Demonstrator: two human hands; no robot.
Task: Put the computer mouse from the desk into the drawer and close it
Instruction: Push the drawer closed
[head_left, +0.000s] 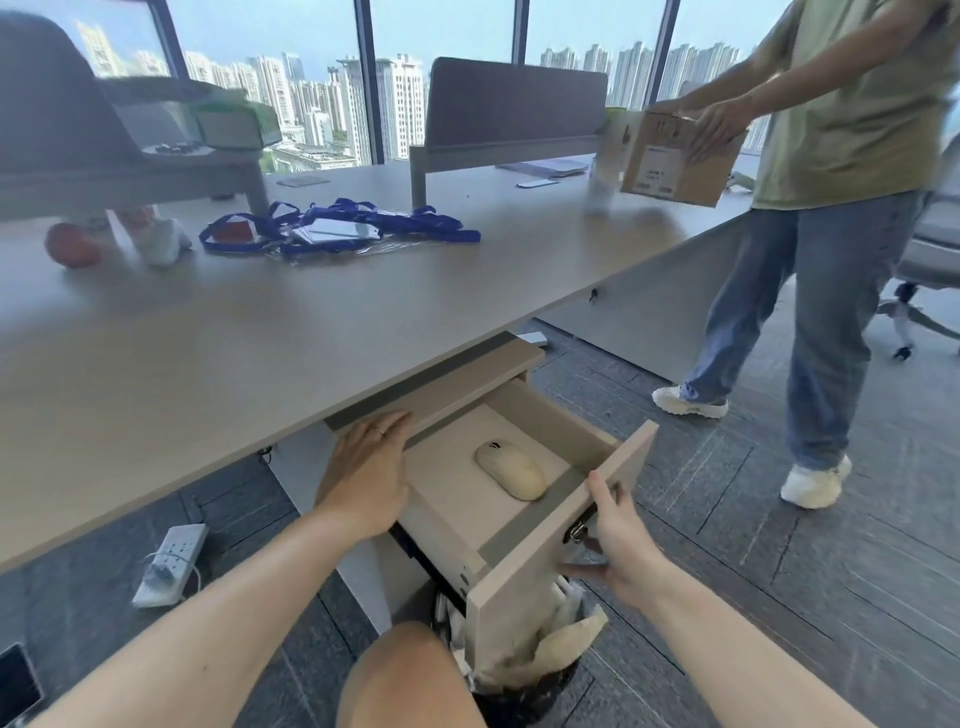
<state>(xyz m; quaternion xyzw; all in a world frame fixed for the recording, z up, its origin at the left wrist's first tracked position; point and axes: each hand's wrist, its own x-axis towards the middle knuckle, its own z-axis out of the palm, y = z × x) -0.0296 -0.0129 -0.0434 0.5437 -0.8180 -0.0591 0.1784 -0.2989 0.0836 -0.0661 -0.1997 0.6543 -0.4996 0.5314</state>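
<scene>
Currently, far left on the floor: white plastic power strip (170, 564). Above it, the long beige laminate desk (218, 332) carries a tangle of blue lanyards (337, 226). My left hand (370, 470) lies flat, fingers apart and gripping nothing, on the left edge of the pulled-out beige wooden drawer (566, 525). The cream oval computer mouse (511, 469) lies on the drawer floor, touching neither hand. My right hand (615, 545) is clamped on the drawer front, thumb on its top edge, fingers underneath. Far right, 1 person holds a brown cardboard box (675, 156).
</scene>
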